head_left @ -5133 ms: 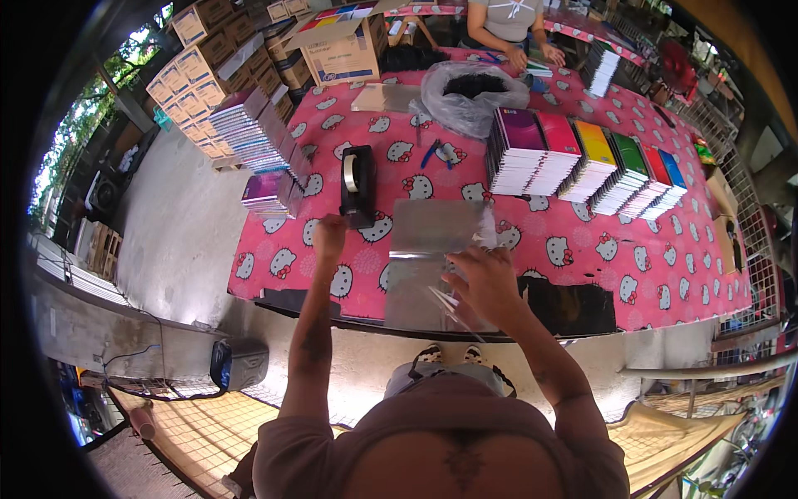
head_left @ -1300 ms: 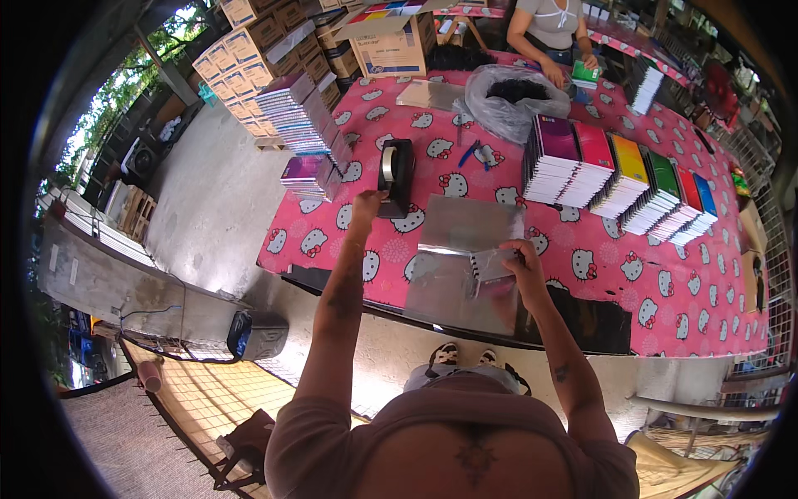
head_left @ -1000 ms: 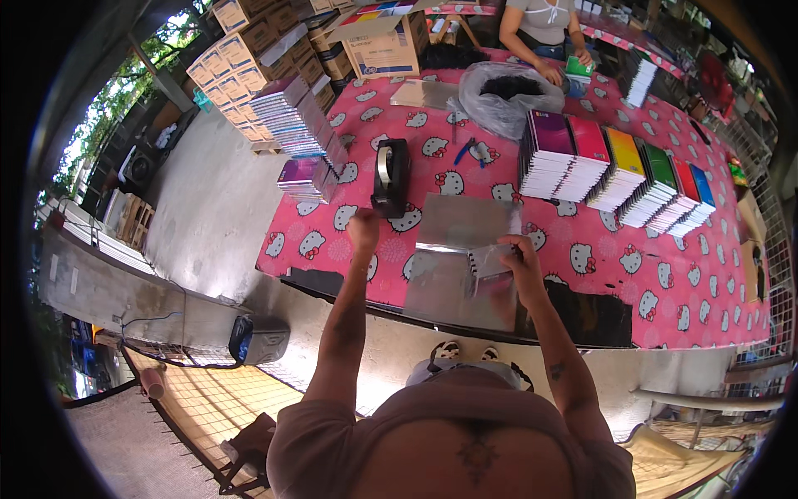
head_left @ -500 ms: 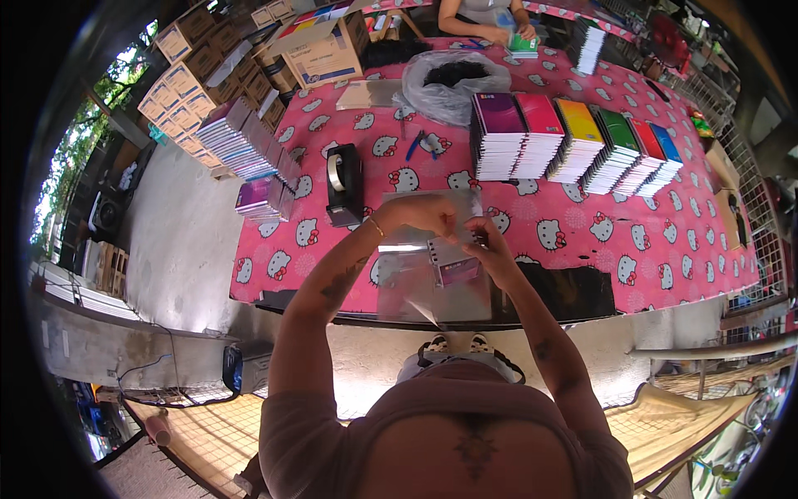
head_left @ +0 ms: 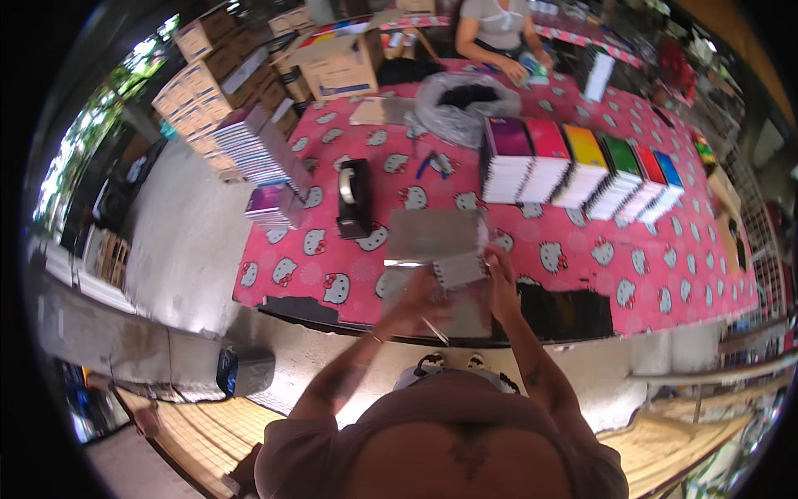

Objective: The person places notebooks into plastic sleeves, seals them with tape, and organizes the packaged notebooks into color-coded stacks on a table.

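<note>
A small spiral notebook (head_left: 460, 270) with white pages showing is at the near edge of the table. My right hand (head_left: 502, 281) grips its right edge between thumb and fingers. Close by the notebook's lower left, my left hand (head_left: 416, 304) is smeared by motion, so its fingers cannot be made out. Beneath both hands lies a grey work surface with clear plastic film (head_left: 428, 233) on it. The film's near part hangs over the table edge by my left hand. A black tape dispenser (head_left: 354, 200) stands to the left of the film.
Stacks of coloured notebooks (head_left: 540, 162) stand at the right; purple-topped stacks (head_left: 253, 150) rise at the left. Blue-handled pliers (head_left: 432, 164) lie mid-table. Behind are a plastic bag (head_left: 465, 104) with black contents, a carton (head_left: 341, 66), and a co-worker (head_left: 499, 33) handling a packet.
My left hand has dropped from above the notebook to its lower left. The notebook now shows white pages instead of its purple cover, and my right hand has moved slightly down.
</note>
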Demonstrator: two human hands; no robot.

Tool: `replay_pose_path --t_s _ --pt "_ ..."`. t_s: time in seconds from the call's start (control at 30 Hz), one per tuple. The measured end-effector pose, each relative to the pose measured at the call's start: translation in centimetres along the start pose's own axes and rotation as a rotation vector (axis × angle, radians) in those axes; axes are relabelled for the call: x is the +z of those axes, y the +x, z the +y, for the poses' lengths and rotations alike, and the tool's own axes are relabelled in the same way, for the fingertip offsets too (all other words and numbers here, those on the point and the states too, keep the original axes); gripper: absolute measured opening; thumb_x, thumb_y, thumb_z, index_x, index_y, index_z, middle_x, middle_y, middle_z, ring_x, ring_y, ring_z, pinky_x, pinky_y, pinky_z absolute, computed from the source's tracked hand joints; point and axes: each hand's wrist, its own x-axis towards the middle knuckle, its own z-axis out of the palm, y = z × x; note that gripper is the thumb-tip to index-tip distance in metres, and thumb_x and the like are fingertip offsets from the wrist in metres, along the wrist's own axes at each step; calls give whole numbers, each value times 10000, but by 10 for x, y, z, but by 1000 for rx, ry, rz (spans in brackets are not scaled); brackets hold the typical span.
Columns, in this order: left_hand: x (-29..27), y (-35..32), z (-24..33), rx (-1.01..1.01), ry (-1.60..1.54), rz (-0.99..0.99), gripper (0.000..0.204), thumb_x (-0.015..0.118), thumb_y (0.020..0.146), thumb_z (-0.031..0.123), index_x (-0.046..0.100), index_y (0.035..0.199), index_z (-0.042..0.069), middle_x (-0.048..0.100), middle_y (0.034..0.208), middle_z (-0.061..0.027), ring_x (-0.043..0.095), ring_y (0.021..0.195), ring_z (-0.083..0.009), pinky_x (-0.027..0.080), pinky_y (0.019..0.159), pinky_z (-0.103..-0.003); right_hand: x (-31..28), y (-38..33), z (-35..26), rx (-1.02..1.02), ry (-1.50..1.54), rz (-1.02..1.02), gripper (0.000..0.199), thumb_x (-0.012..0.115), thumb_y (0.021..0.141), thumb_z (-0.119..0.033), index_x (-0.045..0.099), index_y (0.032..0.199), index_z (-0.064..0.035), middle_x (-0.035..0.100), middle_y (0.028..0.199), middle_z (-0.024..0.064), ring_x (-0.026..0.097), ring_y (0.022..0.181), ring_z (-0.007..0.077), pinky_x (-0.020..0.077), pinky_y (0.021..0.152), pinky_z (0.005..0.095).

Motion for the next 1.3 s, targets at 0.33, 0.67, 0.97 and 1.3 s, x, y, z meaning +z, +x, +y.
replay_pose_path --t_s 0.33,0.67,0.97,1.3 --pt "-159 18 121 130 82 720 575 768 854 145 463 1315 -15 584 1181 -153 630 1036 -234 583 772 -320 -53 -38 30 -287 -1265 -190 362 662 838 -139 589 1193 -121 556 1199 102 539 1131 351 436 899 489" --pt "-393 82 59 -451 247 1390 663 799 755 565 676 914 -67 674 783 -141 652 654 -235 571 514 -348 -48 -56 15 -283 -1320 -67 477 709 839 -204 572 1287 -116 493 1337 179 481 1235 395 398 996 509" --pt "-394 80 32 -251 -220 1158 462 769 770 440 663 956 30 650 746 -84 596 598 -185 399 487 -326 -71 -55 20 -120 -1362 154 504 678 882 -292 541 1351 -164 459 1400 181 439 1300 373 288 1096 524" --pt "-376 102 25 -302 862 1707 987 665 824 655 430 1378 -127 562 1262 -310 587 1107 -425 454 941 -537 -76 -46 20 -22 -1352 -28 683 765 775 -350 491 1387 -222 373 1454 189 355 1361 393 255 1087 595"
